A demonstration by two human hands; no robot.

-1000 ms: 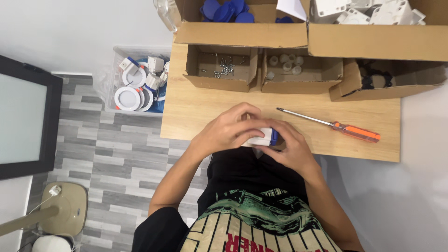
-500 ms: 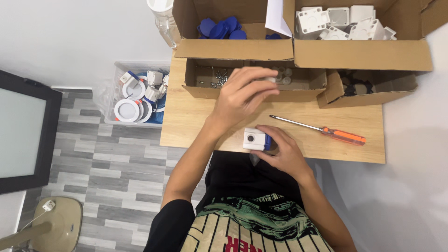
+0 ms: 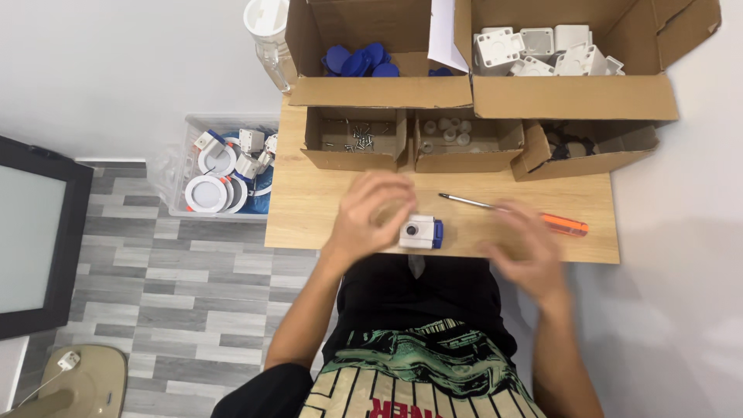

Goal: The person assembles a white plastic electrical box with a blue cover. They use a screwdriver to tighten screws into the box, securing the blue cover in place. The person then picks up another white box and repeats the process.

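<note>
A small white square housing with a blue piece on its right side (image 3: 420, 232) lies on the wooden table (image 3: 309, 209) near the front edge. My left hand (image 3: 371, 213) is blurred, fingers spread, right beside the housing's left side; no grip on it shows. My right hand (image 3: 525, 249) is blurred too, fingers apart, over the table to the right of the housing. It lies across the metal shaft of an orange-handled screwdriver (image 3: 565, 225), and its fingertips are close to the handle.
Open cardboard boxes line the table's back: screws (image 3: 357, 139), small white caps (image 3: 449, 133), black parts (image 3: 569, 141), blue pieces (image 3: 360, 60), white housings (image 3: 542, 46). A clear bin of round white lamps (image 3: 224, 174) stands on the floor at left, beside a dark panel (image 3: 35, 240).
My right hand let go of the white housing and moved right to the screwdriver. My left hand came back from the small boxes to the housing, which now lies on the table.
</note>
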